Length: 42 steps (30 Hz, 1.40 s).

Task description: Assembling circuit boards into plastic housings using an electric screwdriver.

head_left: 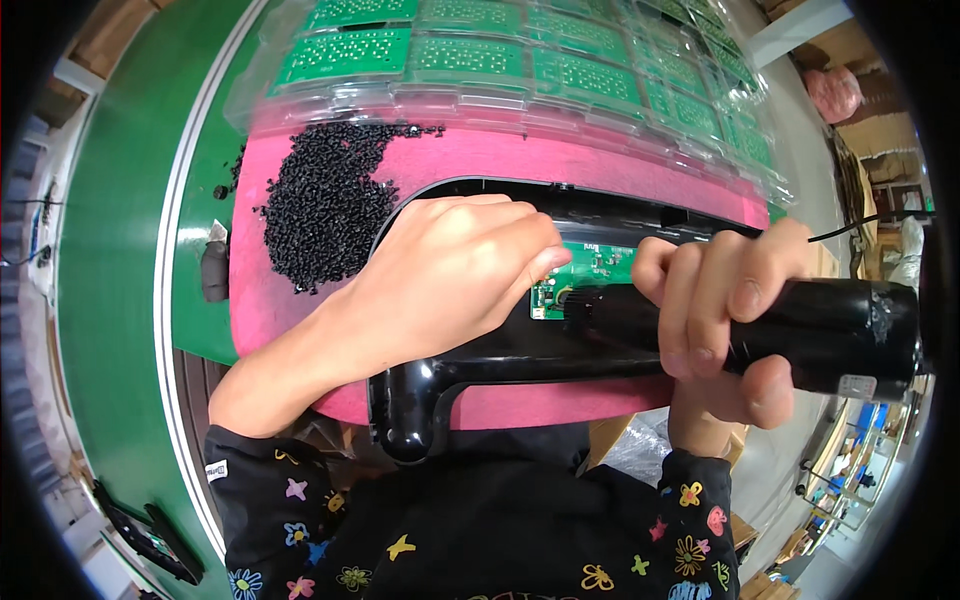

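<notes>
A black plastic housing (540, 350) lies on a pink mat (470, 160) in front of me, with a green circuit board (600, 262) inside it. My right hand (715, 300) is wrapped round a black electric screwdriver (845, 330), held nearly level above the housing's right part. Its ribbed nose points left over the board, and I cannot see the bit's tip. My left hand (465, 260) is closed above the housing's left part, thumb pressed to the forefinger at the board's edge. Whatever sits between those fingers is hidden.
A heap of small black screws (325, 210) covers the mat's left side. Stacked clear plastic trays (480, 108) of green circuit boards stand at the far side. A dark cable (870, 220) runs at the right. Another black part (150, 530) lies at the lower left.
</notes>
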Tool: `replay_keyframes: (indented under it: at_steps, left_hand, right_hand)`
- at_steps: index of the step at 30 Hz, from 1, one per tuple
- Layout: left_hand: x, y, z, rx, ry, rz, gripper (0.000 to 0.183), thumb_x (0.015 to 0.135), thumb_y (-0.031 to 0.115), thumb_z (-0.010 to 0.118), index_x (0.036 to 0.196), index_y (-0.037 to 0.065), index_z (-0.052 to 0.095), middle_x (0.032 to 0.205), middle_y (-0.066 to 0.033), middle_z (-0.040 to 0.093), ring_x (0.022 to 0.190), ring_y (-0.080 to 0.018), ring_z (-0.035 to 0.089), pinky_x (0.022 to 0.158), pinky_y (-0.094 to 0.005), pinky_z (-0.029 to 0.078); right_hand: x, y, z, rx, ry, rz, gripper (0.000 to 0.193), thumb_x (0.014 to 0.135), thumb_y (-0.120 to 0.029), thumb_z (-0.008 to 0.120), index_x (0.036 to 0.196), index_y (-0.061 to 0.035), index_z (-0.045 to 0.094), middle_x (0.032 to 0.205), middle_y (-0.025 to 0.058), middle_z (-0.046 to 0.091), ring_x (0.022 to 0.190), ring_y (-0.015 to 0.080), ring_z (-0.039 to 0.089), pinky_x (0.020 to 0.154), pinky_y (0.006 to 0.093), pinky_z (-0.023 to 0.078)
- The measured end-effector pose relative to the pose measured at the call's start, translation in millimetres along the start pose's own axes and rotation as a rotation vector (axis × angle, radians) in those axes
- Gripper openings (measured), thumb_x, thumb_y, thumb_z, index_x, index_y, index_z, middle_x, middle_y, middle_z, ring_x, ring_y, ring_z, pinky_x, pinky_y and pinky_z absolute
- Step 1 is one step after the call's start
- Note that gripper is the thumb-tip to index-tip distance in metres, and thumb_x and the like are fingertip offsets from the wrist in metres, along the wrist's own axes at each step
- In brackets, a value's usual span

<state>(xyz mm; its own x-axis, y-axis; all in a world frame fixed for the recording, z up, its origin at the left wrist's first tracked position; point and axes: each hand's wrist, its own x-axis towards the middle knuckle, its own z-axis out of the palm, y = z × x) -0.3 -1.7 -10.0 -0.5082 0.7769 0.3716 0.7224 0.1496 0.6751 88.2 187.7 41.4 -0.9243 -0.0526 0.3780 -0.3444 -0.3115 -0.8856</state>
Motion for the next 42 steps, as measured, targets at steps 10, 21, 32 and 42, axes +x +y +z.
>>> replay_keyframes:
  at_steps: [10,21,32,42]
  left_hand:
    - [-7.5,2.6,-4.2,0.068,0.011,-0.107,0.018,0.088,0.011,0.064,0.074,0.000,0.058,0.068,-0.0137,0.057,0.064,-0.0339,0.059,0.056,-0.0427,0.047]
    - [-7.6,-3.2,2.1,0.063,0.047,-0.008,0.009,0.085,0.009,0.065,0.084,0.002,0.059,0.078,-0.0106,0.061,0.075,-0.0322,0.062,0.059,-0.0418,0.050]
    - [-4.8,0.9,-3.8,0.101,-0.084,-0.024,0.012,0.080,0.012,0.071,0.086,0.003,0.065,0.080,-0.0090,0.064,0.080,-0.0299,0.064,0.064,-0.0408,0.052]
    - [-3.3,0.1,-2.8,0.069,-0.257,0.037,0.015,0.079,0.016,0.075,0.084,0.004,0.067,0.079,-0.0077,0.066,0.077,-0.0269,0.065,0.065,-0.0380,0.052]
  right_hand:
    - [7.9,12.1,15.9,0.017,-0.126,0.124,0.046,0.081,-0.034,0.081,0.100,-0.0134,0.045,0.067,-0.0045,0.052,0.052,0.0097,0.050,0.067,0.0310,0.034]
    - [15.6,14.6,13.0,0.105,-0.289,0.080,0.042,0.078,-0.017,0.085,0.100,-0.0027,0.052,0.067,0.0014,0.056,0.057,0.0101,0.047,0.065,0.0297,0.039]
    - [8.4,7.8,18.2,-0.019,-0.124,0.128,0.048,0.081,-0.044,0.080,0.094,-0.0117,0.046,0.063,-0.0058,0.049,0.048,0.0082,0.048,0.061,0.0296,0.034]
    - [-2.3,-2.8,-5.4,0.133,0.081,-0.105,0.033,0.089,-0.039,0.066,0.098,-0.0139,0.046,0.065,-0.0067,0.050,0.050,0.0060,0.046,0.070,0.0287,0.033]
